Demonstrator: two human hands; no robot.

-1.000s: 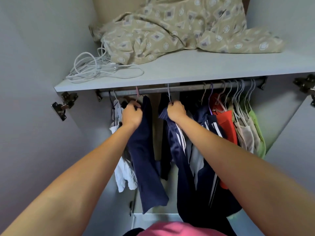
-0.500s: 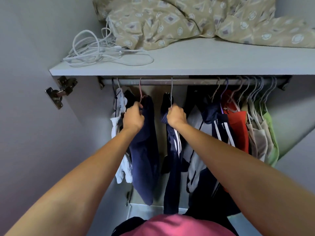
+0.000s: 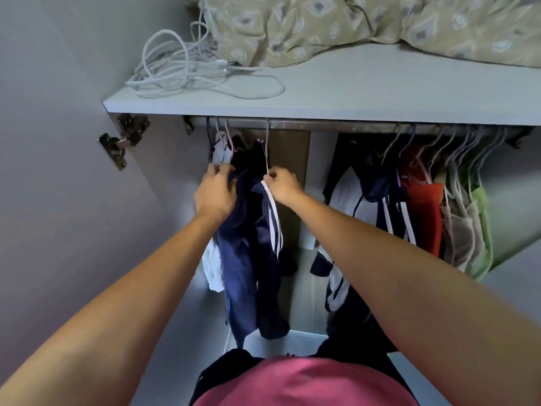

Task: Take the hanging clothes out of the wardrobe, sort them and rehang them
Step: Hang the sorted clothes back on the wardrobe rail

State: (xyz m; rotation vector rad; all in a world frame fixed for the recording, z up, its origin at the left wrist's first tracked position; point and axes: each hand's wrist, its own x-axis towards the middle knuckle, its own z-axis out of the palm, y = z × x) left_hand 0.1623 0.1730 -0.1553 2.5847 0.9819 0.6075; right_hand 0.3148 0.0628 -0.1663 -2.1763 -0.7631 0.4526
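Head view, looking down two bare forearms into an open grey wardrobe. The left hand (image 3: 216, 192) has its fingers curled into the top of a plain navy blue garment (image 3: 235, 259), gripping the cloth just below its hanger. The right hand (image 3: 283, 186) pinches, thumb against fingers, the top of a navy blue garment with white side stripes (image 3: 270, 276) where it meets a thin grey wire hanger (image 3: 266, 148). That hanger's hook is over the metal clothes rail (image 3: 307, 124), which runs just beneath the shelf. The two navy garments hang touching each other at the left end of the rail. A white garment (image 3: 212, 265) hangs behind them, against the left wall.

A gap of bare rail separates this group from the rest. To the right hang a navy and white striped jacket (image 3: 392, 218), an orange-red top (image 3: 424, 212), beige tops (image 3: 459, 230) and a light green top (image 3: 483, 227), packed close together on pale wire hangers.

On the flat grey shelf (image 3: 351, 92) above the rail lie a loose coil of white cable (image 3: 181, 65) at the left and a crumpled beige patterned bedcover (image 3: 336, 22) behind it, the two touching. A metal door hinge (image 3: 123, 139) is fixed at the left edge of the wardrobe. At the bottom of the view is the person's pink shirt (image 3: 304, 382).
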